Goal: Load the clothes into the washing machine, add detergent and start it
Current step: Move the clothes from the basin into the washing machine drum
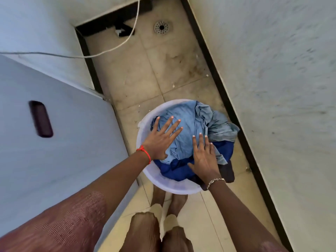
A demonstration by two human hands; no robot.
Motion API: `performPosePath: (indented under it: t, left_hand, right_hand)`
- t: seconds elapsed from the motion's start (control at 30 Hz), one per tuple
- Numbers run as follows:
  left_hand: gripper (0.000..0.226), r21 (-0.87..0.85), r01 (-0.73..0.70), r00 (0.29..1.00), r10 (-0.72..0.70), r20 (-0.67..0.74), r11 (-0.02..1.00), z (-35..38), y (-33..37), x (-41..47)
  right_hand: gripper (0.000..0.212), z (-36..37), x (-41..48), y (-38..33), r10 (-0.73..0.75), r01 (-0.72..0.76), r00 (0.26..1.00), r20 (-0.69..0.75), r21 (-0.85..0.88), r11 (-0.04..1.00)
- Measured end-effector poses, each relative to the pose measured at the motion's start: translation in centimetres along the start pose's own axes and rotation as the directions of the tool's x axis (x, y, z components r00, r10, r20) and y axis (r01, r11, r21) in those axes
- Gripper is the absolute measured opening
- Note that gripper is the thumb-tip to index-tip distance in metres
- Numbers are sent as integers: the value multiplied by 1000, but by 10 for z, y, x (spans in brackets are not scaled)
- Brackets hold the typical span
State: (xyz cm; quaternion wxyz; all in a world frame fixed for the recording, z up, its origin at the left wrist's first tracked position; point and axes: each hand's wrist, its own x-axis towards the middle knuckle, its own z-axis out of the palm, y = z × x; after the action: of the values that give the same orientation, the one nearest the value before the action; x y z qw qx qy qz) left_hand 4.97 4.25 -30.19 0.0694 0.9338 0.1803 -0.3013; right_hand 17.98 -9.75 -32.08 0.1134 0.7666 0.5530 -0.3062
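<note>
2 hands flat on clothes (189, 130) heaped in white basin (145, 135) on floor: left hand (160, 140), right hand (204, 157), fingers spread, gripping nothing. Risk: loose scoop drops overhanging grey-blue piece onto dirty tiles.

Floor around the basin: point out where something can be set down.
Free: the tiled floor beyond the basin, up to the floor drain, between washing machine and dark skirting. Crowded: the basin, heaped with clothes under left hand and right hand; only slivers of floor flank it, and the feet stand just behind.
</note>
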Motion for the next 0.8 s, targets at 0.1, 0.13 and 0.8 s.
performPosePath:
  t: [0.1, 0.13, 0.8]
  left_hand:
    - [114, 24, -6, 996, 8, -92, 1000, 32, -10, 36]
    - [119, 25, 0, 991, 3, -134, 1000, 43, -13, 46]
    - [54, 72, -29, 903, 57, -426, 997, 94, -11, 80]
  right_hand:
    - [122, 32, 36, 0, 35, -36, 998, -59, -14, 999]
    - [127, 41, 47, 1, 51, -53, 996, -73, -28, 998]
    - [80, 64, 73, -8, 80, -110, 935, -345, -68, 992]
